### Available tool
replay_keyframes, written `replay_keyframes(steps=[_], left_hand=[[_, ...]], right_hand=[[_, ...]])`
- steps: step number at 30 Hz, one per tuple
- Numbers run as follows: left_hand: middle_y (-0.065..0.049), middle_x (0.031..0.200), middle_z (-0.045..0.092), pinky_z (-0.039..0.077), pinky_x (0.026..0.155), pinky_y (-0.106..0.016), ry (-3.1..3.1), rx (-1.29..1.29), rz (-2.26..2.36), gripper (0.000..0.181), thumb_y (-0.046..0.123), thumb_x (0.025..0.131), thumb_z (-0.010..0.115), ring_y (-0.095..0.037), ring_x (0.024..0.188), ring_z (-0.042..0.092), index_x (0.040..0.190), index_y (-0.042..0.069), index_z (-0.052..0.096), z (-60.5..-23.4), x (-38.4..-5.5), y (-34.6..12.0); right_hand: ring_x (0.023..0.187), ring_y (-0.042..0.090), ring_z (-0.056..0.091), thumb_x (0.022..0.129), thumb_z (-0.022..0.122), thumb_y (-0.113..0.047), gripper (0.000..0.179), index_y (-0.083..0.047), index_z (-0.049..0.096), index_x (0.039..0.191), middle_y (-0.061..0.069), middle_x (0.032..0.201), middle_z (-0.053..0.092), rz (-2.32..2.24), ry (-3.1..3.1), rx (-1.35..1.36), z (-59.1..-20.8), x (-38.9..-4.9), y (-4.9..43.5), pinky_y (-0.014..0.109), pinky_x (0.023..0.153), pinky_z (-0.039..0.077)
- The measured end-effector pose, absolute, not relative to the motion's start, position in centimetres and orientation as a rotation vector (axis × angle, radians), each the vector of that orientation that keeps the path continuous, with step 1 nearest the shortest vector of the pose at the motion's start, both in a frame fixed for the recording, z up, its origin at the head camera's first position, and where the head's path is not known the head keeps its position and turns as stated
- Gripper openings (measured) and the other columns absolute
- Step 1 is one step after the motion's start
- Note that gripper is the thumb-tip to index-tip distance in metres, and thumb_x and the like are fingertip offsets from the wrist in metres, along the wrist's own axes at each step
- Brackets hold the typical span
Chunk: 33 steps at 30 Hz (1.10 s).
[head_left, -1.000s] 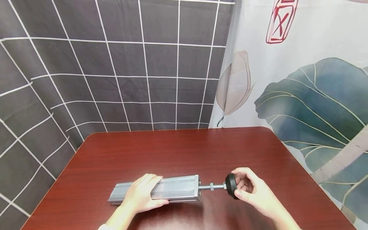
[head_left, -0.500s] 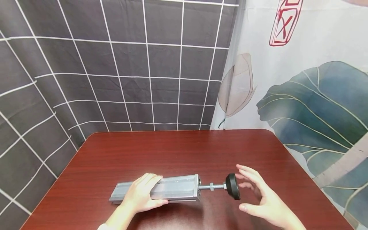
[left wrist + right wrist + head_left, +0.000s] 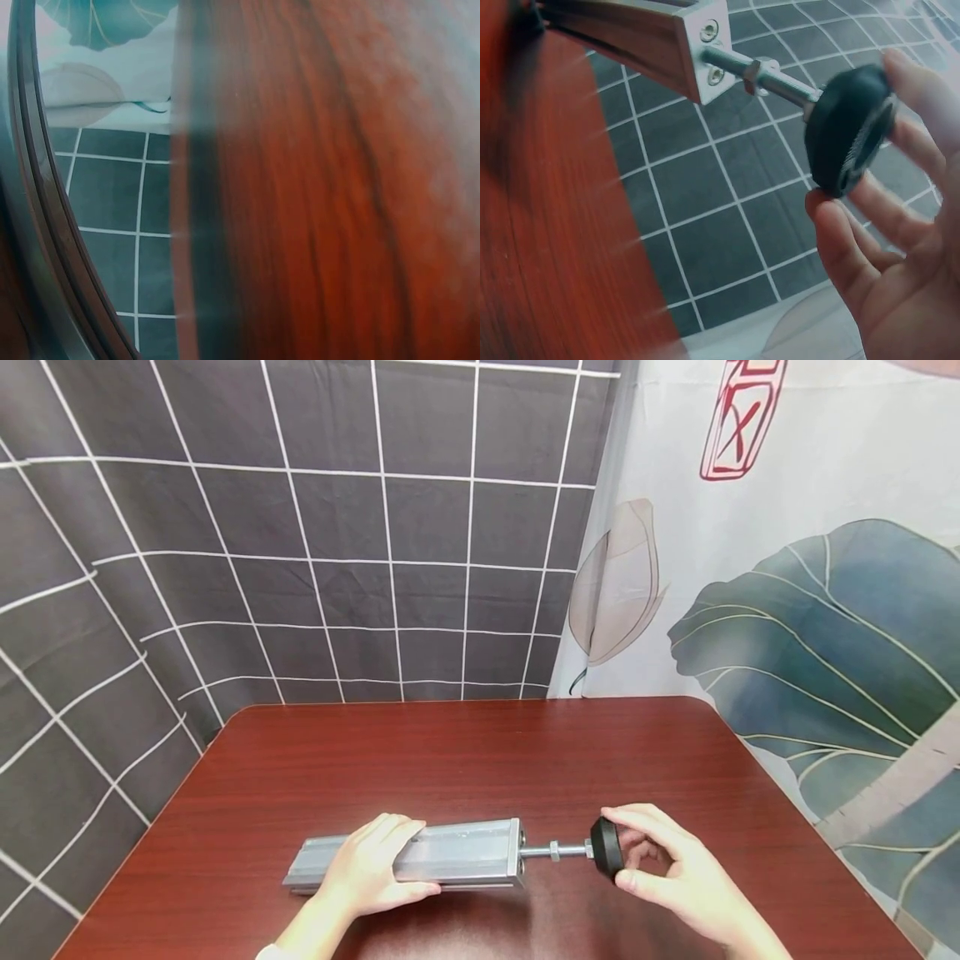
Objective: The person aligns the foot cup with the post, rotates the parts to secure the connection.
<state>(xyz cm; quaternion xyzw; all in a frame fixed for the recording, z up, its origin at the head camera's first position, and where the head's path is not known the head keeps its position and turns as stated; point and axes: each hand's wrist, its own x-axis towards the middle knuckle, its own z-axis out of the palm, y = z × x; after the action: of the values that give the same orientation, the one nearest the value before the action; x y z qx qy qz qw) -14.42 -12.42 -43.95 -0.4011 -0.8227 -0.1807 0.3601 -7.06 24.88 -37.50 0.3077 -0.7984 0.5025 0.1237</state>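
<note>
Right of the two hands (image 3: 678, 867) back on black foot (image 3: 606, 848), metal bar (image 3: 468, 852) part-hidden.

Right hand (image 3: 909, 289) at the rim of a black foot (image 3: 838, 120) on a metal rod (image 3: 786, 84)

2 bare hands show in the head view. Below the left hand (image 3: 369, 868), 1 small sliver of white sleeve (image 3: 275, 952) crosses the forearm at the bottom edge; it looks plain, and the remainder is out of frame. The right hand (image 3: 678, 868) and its forearm (image 3: 738, 927) are uncovered down to the picture's edge. In the right wrist view, the fingers (image 3: 922, 86) are slender with rounded tips.
</note>
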Motion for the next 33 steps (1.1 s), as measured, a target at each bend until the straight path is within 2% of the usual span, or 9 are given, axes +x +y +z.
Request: replay_keyframes(steps=[5,10,13,16,20,23,25,29,33], left_hand=[[0.005,0.09,0.061,0.046,0.073,-0.028,-2.152,-1.028,-0.464,0.069,0.059,0.052,0.079,-0.012,0.082,0.058,0.101,0.011,0.065,-43.9,-14.4,-12.4],[0.005,0.09,0.061,0.046,0.074,-0.027,-2.157,-1.03,-0.457,0.07,0.059,0.051,0.08,-0.013,0.082,0.058,0.1,0.011,0.065,-44.0,-14.4,-12.4],[0.005,0.089,0.061,0.046,0.073,-0.027,-2.151,-1.03,-0.454,0.07,0.058,0.051,0.08,-0.013,0.081,0.058,0.1,0.011,0.065,-44.1,-14.4,-12.4],[0.005,0.089,0.061,0.046,0.073,-0.027,-2.15,-1.027,-0.461,0.069,0.058,0.05,0.08,-0.012,0.081,0.058,0.1,0.011,0.065,-44.1,-14.5,-12.5],[0.005,0.089,0.061,0.046,0.073,-0.028,-2.156,-1.021,-0.469,0.069,0.058,0.051,0.08,-0.013,0.081,0.058,0.1,0.011,0.065,-44.1,-14.6,-12.5],[0.004,0.089,0.061,0.046,0.072,-0.028,-2.153,-1.021,-0.468,0.069,0.058,0.051,0.08,-0.013,0.081,0.058,0.099,0.011,0.065,-44.1,-14.6,-12.5],[0.004,0.088,0.061,0.046,0.072,-0.027,-2.15,-1.023,-0.465,0.069,0.057,0.05,0.081,-0.013,0.081,0.058,0.099,0.011,0.065,-44.0,-14.6,-12.5],[0.005,0.088,0.061,0.047,0.071,-0.027,-2.18,-1.016,-0.447,0.069,0.058,0.049,0.081,-0.012,0.08,0.058,0.098,0.012,0.065,-44.0,-14.6,-12.6],[0.006,0.088,0.06,0.047,0.07,-0.027,-2.215,-1.008,-0.438,0.068,0.057,0.05,0.081,-0.012,0.08,0.058,0.098,0.012,0.065,-44.0,-14.3,-12.5]], right_hand=[[0.069,0.013,0.056,0.075,0.066,0.01,0.054,-0.008,0.056,0.125,-0.001,0.095,0.058,1.505,-2.316,0.78,-37.7,-7.1,24.4,0.026,0.055,0.046],[0.066,0.012,0.056,0.078,0.063,0.01,0.05,-0.011,0.055,0.123,-0.001,0.091,0.058,1.502,-2.342,0.766,-37.7,-7.1,24.5,0.026,0.053,0.046],[0.073,0.013,0.057,0.079,0.062,0.009,0.053,-0.009,0.052,0.128,0.0,0.097,0.058,1.499,-2.361,0.813,-37.7,-7.0,24.8,0.026,0.059,0.048],[0.086,0.013,0.058,0.078,0.065,0.006,0.063,-0.006,0.044,0.135,0.0,0.111,0.055,1.464,-2.419,0.884,-37.7,-6.9,25.5,0.025,0.07,0.049],[0.107,0.013,0.053,0.073,0.071,0.007,0.078,0.001,0.032,0.141,0.007,0.136,0.038,1.431,-2.4,1.05,-38.0,-7.0,26.2,0.023,0.086,0.045],[0.114,0.014,0.05,0.071,0.072,0.012,0.08,0.005,0.032,0.139,0.016,0.142,0.027,1.44,-2.31,1.15,-38.4,-7.1,26.3,0.019,0.091,0.042],[0.113,0.014,0.05,0.07,0.071,0.015,0.076,0.005,0.036,0.137,0.019,0.142,0.027,1.448,-2.277,1.172,-38.6,-7.2,26.3,0.018,0.089,0.043],[0.101,0.014,0.056,0.075,0.069,0.013,0.068,0.0,0.041,0.136,0.01,0.138,0.035,1.525,-2.338,1.078,-38.6,-7.1,26.1,0.022,0.081,0.049],[0.086,0.014,0.058,0.078,0.068,0.008,0.064,-0.005,0.045,0.135,0.0,0.119,0.049,1.53,-2.385,0.897,-38.6,-6.9,25.6,0.024,0.07,0.05]])
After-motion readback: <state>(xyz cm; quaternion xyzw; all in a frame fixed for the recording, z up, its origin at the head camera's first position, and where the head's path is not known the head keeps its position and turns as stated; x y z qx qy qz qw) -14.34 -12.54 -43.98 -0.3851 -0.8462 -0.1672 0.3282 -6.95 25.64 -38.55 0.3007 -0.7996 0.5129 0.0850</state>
